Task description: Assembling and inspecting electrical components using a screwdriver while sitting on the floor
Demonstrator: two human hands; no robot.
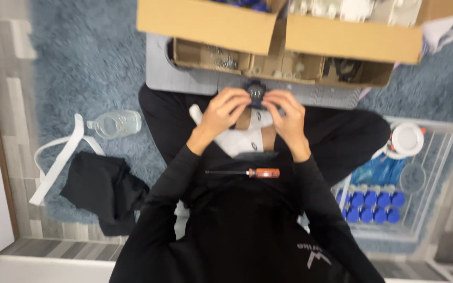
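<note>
Hands, left [221, 112] and right [288, 116], pinch a small dark-blue part [256, 92] together.

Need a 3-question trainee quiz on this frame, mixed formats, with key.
1. True or false: the screwdriver is held in the right hand.
2. Multiple choice: where do the blue caps sit? A) in the cardboard box B) in the clear bin at the person's right C) on the black cloth
3. Fill in: both hands hold a small dark ____ part in front of the cardboard box.

Key:
1. False; it lies on the person's lap, and the left hand and right hand are both on the part.
2. B, the clear bin.
3. Round.
</note>
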